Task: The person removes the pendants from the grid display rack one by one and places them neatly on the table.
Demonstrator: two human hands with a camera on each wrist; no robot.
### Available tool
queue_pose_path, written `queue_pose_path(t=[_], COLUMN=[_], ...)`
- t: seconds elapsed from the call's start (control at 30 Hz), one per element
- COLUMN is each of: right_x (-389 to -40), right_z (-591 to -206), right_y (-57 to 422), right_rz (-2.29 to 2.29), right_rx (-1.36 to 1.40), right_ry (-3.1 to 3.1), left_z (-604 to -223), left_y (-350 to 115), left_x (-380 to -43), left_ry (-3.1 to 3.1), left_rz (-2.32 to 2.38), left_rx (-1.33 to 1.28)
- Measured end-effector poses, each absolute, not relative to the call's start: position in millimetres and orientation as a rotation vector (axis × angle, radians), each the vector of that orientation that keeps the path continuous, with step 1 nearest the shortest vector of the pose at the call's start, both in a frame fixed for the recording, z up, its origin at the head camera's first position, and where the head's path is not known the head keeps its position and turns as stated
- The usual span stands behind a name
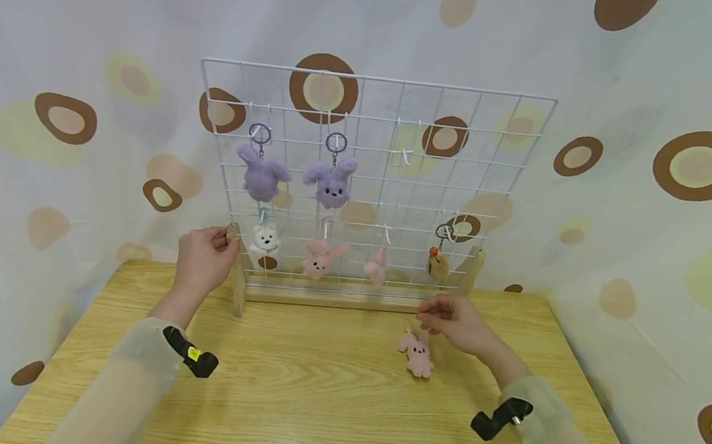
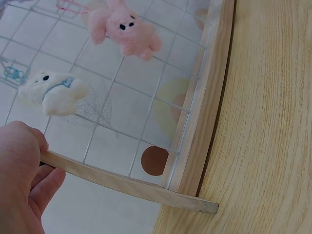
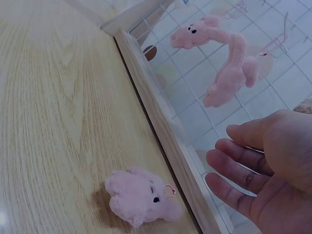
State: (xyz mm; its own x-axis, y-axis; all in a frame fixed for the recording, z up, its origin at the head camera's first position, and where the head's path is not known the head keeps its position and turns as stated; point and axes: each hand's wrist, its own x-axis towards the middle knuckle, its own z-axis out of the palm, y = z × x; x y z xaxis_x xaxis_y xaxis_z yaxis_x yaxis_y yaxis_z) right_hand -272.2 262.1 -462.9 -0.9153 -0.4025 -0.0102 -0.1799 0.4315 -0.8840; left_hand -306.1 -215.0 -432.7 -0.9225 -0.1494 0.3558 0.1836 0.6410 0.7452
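My left hand (image 1: 204,257) pinches the wooden side post (image 2: 122,182) of a white wire grid rack (image 1: 370,150), thumb on one side and fingers on the other. Beside it, a white plush bear keychain (image 2: 54,91) hangs from the grid. A pink plush bunny keychain (image 3: 139,197) lies on the table (image 1: 313,377) in front of the rack, its small loop (image 3: 169,190) showing. Just behind that bunny, my right hand (image 1: 457,324) hovers with loosely bent fingers. The right wrist view shows it apart from the bunny and holding nothing.
Two purple bunny keychains (image 1: 333,182) hang in the upper row. Two pink bunnies (image 1: 319,258) and a brown plush keychain (image 1: 437,265) hang in the lower row. A white hook (image 1: 403,156) at upper right carries nothing. Patterned cloth (image 1: 589,232) stands behind the table.
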Motion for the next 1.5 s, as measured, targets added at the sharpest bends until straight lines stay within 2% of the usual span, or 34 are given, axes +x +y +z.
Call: queue_pose_path(t=[0.43, 1.5], right_x=[-267, -271], right_z=[-442, -379], right_y=[253, 237], right_rz=[-1.436, -1.428], right_rx=[-0.696, -0.789], right_ry=[2.455, 2.414], left_z=[-431, -433], left_y=[-215, -215], left_x=[-307, -306], left_ry=[-2.476, -2.481], left_rz=[-1.197, -1.180], left_rx=[-0.031, -0.026])
